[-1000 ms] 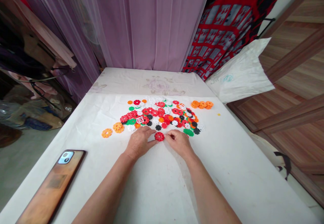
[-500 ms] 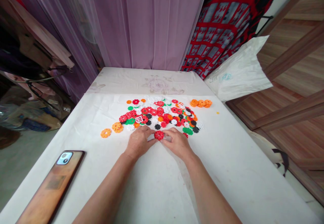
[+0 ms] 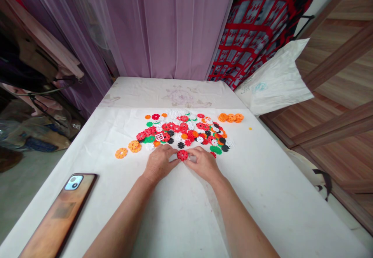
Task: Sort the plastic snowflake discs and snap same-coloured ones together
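Note:
A red notched plastic disc (image 3: 182,155), shaped like a flower, is pinched between my two hands at the near side of the pile. My left hand (image 3: 162,161) has its thumb and fingertips on the disc's left edge. On the right edge, the fingertips of my right hand (image 3: 203,162) close on the same disc. Just beyond lies a black disc (image 3: 180,145), with a pile of red discs (image 3: 150,130), white ones (image 3: 199,139) and a green disc (image 3: 216,150) spread behind it.
Orange discs (image 3: 231,117) lie at the pile's right, and pale orange ones (image 3: 121,153) at its left. A phone (image 3: 61,211) rests on the white-covered table (image 3: 180,227) at the left. A white bag (image 3: 274,83) stands past the right edge; purple curtains (image 3: 166,28) hang behind.
My right hand has moved left to the red disc, its fingertips now on the right edge. My left hand stays at the disc's left side. The view has shifted slightly.

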`<state>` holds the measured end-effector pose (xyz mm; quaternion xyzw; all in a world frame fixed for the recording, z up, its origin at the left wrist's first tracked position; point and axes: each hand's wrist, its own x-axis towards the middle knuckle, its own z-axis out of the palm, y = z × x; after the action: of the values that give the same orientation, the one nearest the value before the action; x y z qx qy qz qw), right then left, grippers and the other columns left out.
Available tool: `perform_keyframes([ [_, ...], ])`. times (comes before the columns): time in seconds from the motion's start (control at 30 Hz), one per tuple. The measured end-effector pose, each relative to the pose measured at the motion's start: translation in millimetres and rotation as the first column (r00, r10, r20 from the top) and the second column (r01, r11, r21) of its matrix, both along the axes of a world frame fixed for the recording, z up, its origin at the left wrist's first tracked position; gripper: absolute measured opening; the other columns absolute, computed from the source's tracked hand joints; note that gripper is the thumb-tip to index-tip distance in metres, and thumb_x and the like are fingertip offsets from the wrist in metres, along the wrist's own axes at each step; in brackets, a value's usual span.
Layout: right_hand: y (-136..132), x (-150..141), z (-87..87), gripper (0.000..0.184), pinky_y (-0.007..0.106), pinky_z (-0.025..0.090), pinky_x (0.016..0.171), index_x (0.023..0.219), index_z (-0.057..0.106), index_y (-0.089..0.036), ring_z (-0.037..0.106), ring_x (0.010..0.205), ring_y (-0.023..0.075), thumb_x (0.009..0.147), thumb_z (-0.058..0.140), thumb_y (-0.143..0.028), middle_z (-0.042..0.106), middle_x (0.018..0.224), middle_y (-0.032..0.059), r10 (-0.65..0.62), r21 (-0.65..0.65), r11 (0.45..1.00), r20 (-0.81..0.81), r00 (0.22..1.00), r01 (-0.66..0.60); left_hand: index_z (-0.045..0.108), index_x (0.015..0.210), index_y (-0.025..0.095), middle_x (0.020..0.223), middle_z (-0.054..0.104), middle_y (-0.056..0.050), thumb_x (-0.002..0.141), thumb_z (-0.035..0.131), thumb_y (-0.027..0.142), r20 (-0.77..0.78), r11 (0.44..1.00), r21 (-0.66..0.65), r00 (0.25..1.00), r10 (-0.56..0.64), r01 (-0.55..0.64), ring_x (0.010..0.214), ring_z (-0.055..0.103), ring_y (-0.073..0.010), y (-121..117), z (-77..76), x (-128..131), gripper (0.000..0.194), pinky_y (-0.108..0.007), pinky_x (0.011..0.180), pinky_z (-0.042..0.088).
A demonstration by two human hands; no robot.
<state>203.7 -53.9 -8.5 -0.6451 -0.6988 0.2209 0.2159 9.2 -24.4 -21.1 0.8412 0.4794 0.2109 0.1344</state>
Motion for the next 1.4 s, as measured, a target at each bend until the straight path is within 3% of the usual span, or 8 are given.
perform_keyframes([
  [0.37, 0.2, 0.0, 1.7, 0.028, 0.025, 0.045, 0.074, 0.105, 0.071, -0.027, 0.065, 0.088, 0.0154, 0.077, 0.070, -0.030, 0.066, 0.097, 0.0009, -0.008, -0.019, 1.000, -0.004, 1.000, 0.008, 0.074, 0.104, 0.025, 0.091, 0.069, -0.006, 0.086, 0.065, 0.039, 0.004, 1.000, -0.010, 1.000, -0.019, 0.019, 0.086, 0.064, -0.0207, 0.7, 0.9, -1.3, 0.025, -0.032, 0.078, 0.050],
  [0.83, 0.0, 0.6, 0.1, 0.027, 0.023, 0.045, 0.068, 0.105, 0.072, -0.028, 0.063, 0.078, 0.0130, 0.077, 0.069, -0.030, 0.067, 0.095, -0.0002, -0.005, -0.004, 1.000, 0.005, 1.000, 0.005, 0.074, 0.101, 0.026, 0.090, 0.069, -0.006, 0.085, 0.066, 0.039, 0.025, 1.000, 0.014, 1.000, -0.008, 0.007, 0.085, 0.064, -0.0199, -0.1, -0.2, -0.9, 0.023, -0.032, 0.078, 0.050],
  [1.23, 0.0, 2.5, -5.4, 0.028, 0.025, 0.048, 0.070, 0.107, 0.070, -0.026, 0.065, 0.083, 0.0141, 0.079, 0.069, -0.030, 0.068, 0.097, 0.0012, 0.000, 0.027, 1.000, -0.067, 0.998, 0.001, 0.074, 0.100, 0.027, 0.093, 0.071, -0.004, 0.086, 0.065, 0.034, 0.066, 1.000, 0.003, 0.998, 0.017, -0.017, 0.087, 0.065, -0.0178, 0.4, -1.7, -1.1, 0.018, -0.029, 0.078, 0.051],
  [1.4, 0.7, -3.0, -9.5, 0.017, 0.024, 0.048, 0.070, 0.097, 0.070, -0.024, 0.064, 0.077, 0.0126, 0.082, 0.063, -0.022, 0.069, 0.094, 0.0013, 0.042, 0.059, 0.998, -0.188, 0.981, -0.031, 0.074, 0.099, 0.029, 0.095, 0.073, -0.002, 0.088, 0.062, 0.033, 0.092, 0.998, -0.061, 0.996, 0.017, -0.012, 0.088, 0.066, -0.0168, -3.1, 1.4, 2.1, 0.017, -0.028, 0.077, 0.051],
])
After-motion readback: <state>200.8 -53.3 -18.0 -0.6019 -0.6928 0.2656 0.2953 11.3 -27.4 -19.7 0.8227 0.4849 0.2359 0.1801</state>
